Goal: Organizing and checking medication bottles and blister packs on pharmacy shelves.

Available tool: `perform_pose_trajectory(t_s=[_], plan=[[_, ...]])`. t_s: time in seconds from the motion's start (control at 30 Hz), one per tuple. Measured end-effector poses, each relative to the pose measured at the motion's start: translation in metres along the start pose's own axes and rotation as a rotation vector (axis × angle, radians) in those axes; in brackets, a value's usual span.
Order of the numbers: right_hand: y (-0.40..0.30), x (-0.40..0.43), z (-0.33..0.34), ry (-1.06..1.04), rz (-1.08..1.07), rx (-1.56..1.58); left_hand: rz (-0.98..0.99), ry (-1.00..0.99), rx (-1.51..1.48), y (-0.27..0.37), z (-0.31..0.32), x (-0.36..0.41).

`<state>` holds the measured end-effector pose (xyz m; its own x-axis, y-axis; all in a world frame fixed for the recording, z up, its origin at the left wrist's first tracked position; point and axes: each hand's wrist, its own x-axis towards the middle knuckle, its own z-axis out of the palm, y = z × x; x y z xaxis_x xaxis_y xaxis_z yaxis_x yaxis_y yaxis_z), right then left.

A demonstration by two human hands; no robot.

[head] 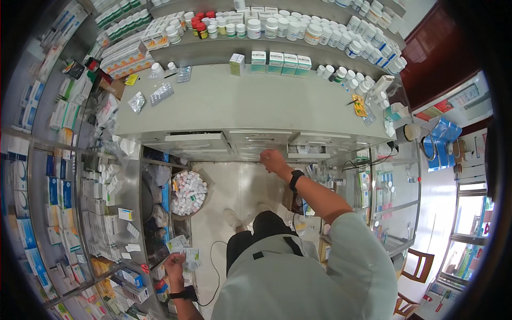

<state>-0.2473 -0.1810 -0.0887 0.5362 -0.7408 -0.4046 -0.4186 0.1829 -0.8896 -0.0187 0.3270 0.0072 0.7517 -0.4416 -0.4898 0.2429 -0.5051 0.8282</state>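
My left hand (175,264), at the lower left beside the shelving, holds several flat printed packets (186,253) that fan out above and to the right of it. My right hand (273,161) is in front of the counter's drawer fronts, with its fingers curled; whether it touches a drawer handle or holds anything small cannot be made out. Behind it are the middle drawers (260,138). A left drawer (196,137) and a right drawer (309,150) stand partly pulled out, the right one with clear plastic items inside. Both wrists wear black bands.
The grey counter (248,104) carries blister packs (161,94), medicine boxes (276,63) and white bottles (328,72). Stocked glass shelves stand on both sides. On the floor are a carton of small bottles (189,193) and a dark cable (218,276) near my feet.
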Motion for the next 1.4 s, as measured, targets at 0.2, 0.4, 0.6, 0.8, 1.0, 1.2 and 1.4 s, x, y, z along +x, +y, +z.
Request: perform_pose_trajectory(t_s=[0.2, 0.4, 0.6, 0.8, 1.0, 1.2, 1.4], plan=[[0.04, 0.035, 0.034, 0.077, 0.44, 0.816, -0.05, 0.064, -0.012, -0.026, -0.024, -0.019], [0.101, 0.09, 0.061, 0.324, 0.358, 1.498, -0.078, 0.083, -0.033, -0.027, -0.037, -0.019], [0.095, 0.061, 0.071, 0.291, 0.318, 1.337, -0.122, 0.092, -0.006, -0.015, -0.047, -0.024], [0.112, -0.004, 0.097, 0.355, 0.634, 1.29, -0.086, 0.046, 0.047, -0.01, -0.042, -0.004], [0.117, -0.034, 0.103, 0.293, 0.71, 1.303, -0.06, -0.05, 0.041, 0.002, -0.032, 0.013], [0.113, -0.019, 0.099, 0.315, 0.699, 1.26, -0.075, -0.01, 0.005, -0.003, -0.037, 0.012], [0.103, 0.05, 0.083, 0.268, 0.591, 1.289, -0.08, 0.054, -0.029, -0.019, -0.048, -0.011]])
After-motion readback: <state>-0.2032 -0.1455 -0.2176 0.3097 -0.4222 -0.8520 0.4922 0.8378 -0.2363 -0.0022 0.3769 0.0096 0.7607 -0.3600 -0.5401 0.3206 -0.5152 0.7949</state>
